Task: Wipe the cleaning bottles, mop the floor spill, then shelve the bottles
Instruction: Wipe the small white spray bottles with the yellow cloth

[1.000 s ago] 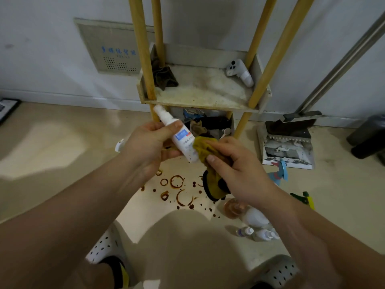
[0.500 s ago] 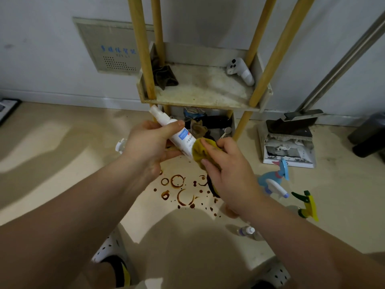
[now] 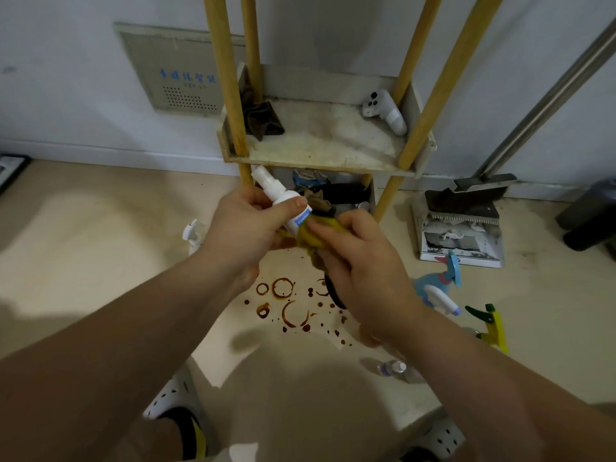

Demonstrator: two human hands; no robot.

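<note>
Right, over at the far left a white bottle top point(image 3: 191, 230) pokes out on the floor, partly hidden behind the left wrist. Then the left hand point(image 3: 243, 231) comes in, fingers curled round a small white spray bottle point(image 3: 283, 200), thumb clamped across its body. The bottle is up in the air in front of the wooden shelf rack point(image 3: 316, 163), tilted with its white nozzle pointing up and to the left, and a blue-edged label shows just below the thumb. Its lower end disappears into a yellow cloth point(image 3: 311, 236), bunched and stained darker at the folds. The right hand point(image 3: 363, 275) has that cloth wrapped in its curled fingers and pressed against the bottle's base. Down below, between the forearms, the brown spill point(image 3: 288, 303) sits on the pale floor as rings and scattered drops. Further right a small clear bottle point(image 3: 392, 367) lies near the right forearm, then a blue spray bottle point(image 3: 433, 288) on its side, and a green and yellow sprayer point(image 3: 491, 325) beyond it.
</note>
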